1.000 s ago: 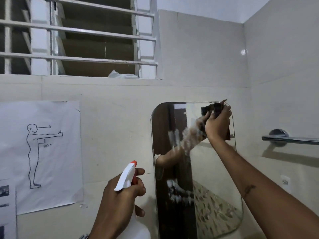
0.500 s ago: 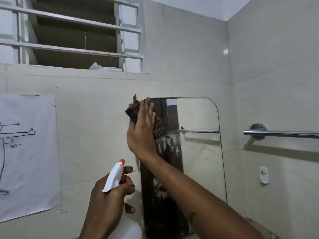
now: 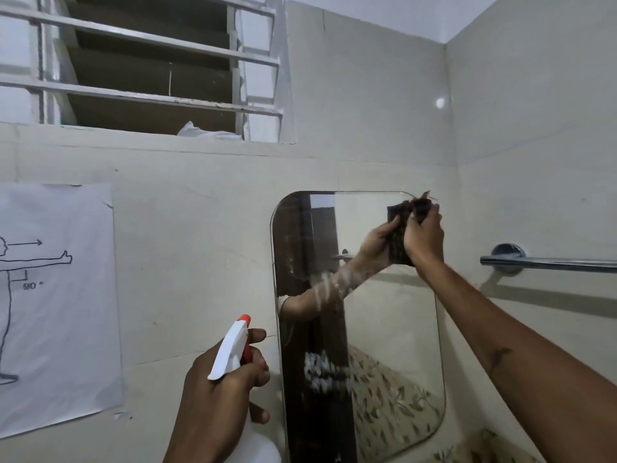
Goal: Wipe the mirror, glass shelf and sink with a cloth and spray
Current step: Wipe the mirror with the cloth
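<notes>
Right hand is closed on a dark cloth, pressing it against the mirror at its top right corner. Foam streaks remain mid-glass and lower left. Left hand grips the spray bottle just beside the mirror's left edge. Towel rail is mounted on the right wall, near the mirror's right edge.

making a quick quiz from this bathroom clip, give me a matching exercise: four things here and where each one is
Things:
1. cloth
2. spray bottle
3. towel bar
4. paper diagram

Places:
A. taped to the wall, far left
B. in the left hand, nozzle toward the mirror
C. on the right side wall
D. pressed to the mirror's top right corner by the right hand

Pairs: 1-D, 2-B, 3-C, 4-A
</notes>
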Available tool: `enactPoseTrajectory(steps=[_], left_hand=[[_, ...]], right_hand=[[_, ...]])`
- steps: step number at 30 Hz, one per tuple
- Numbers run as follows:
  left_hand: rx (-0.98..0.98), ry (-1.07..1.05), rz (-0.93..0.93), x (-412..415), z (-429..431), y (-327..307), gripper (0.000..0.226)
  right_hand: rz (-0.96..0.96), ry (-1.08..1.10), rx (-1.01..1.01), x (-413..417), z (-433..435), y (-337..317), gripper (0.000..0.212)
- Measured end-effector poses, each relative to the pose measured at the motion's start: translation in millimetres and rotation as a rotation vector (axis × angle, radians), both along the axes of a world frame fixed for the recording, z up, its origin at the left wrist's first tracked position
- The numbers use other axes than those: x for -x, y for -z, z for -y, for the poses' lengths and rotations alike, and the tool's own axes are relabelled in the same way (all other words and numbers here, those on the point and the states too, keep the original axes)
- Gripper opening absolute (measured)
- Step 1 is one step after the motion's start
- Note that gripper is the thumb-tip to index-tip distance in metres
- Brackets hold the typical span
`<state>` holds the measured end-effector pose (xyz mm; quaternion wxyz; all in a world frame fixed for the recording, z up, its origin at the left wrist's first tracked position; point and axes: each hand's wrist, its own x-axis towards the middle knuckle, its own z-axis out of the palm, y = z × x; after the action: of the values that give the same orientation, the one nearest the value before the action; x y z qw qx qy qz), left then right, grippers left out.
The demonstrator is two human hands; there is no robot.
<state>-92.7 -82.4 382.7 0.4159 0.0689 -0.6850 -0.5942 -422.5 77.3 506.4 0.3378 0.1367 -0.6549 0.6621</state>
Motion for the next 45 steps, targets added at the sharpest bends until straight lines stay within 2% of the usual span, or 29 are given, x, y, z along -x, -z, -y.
enactPoseTrajectory(steps=[3, 6, 9, 11, 14, 17, 20, 25, 28, 32, 36, 40, 43, 45], left_hand=[[0.0, -0.01, 0.013, 2.8, -1.4, 2.7, 0.041], [0.006, -0.027, 0.001, 3.7, 0.3, 5.3, 0.043], [0.014, -0.029, 0.026, 4.2, 0.1, 7.9, 0.05], [0.011, -0.027, 0.026, 1.9, 1.0, 9.9, 0.049], [0.017, -0.041, 0.006, -2.9, 2.6, 12.7, 0.052], [0.013, -0.031, -0.001, -4.7, 0.6, 14.4, 0.05], [0.013, -0.019, 0.003, -6.8, -5.1, 13.6, 0.052], [0.027, -0.012, -0.018, -3.5, -11.7, 4.5, 0.033], [0.028, -0.021, -0.024, 1.3, -17.3, 2.9, 0.038], [0.013, -0.029, -0.018, 4.0, -23.7, 5.6, 0.044], [0.032, -0.057, 0.021, 4.5, -27.0, 7.9, 0.037], [0.039, -0.054, 0.01, 7.3, -22.7, 5.9, 0.044], [0.039, -0.058, 0.001, 11.7, -20.1, 10.5, 0.039], [0.043, -0.072, 0.019, 14.5, -17.3, 17.2, 0.039]], right_hand=[[-0.079, 0.009, 0.014, -28.3, 36.2, 0.7, 0.051], [-0.296, -0.09, -0.017, -92.2, 86.5, 4.0, 0.059], [-0.549, -0.225, -0.22, -137.9, 124.3, 18.2, 0.07], [-0.69, -0.248, -0.365, -138.5, 132.7, 25.6, 0.078], [-0.763, -0.228, -0.498, -127.6, 119.1, 40.5, 0.083], [-0.845, -0.199, -0.67, -126.0, 101.2, 86.9, 0.085], [-0.887, -0.203, -0.726, -122.2, 95.1, 111.6, 0.092], [-0.87, -0.219, -0.667, -122.8, 105.8, 44.8, 0.089], [-0.874, -0.242, -0.655, -122.7, 108.7, 21.4, 0.089], [-0.917, -0.211, -0.713, -117.9, 99.5, 70.5, 0.088], [-0.984, -0.304, -0.838, -115.1, 85.5, 131.4, 0.09], [-0.957, -0.306, -0.778, -114.6, 87.3, 81.3, 0.087], [-0.879, -0.288, -0.684, -116.3, 97.9, 35.5, 0.086], [-0.885, -0.272, -0.66, -116.5, 102.7, 33.5, 0.085]])
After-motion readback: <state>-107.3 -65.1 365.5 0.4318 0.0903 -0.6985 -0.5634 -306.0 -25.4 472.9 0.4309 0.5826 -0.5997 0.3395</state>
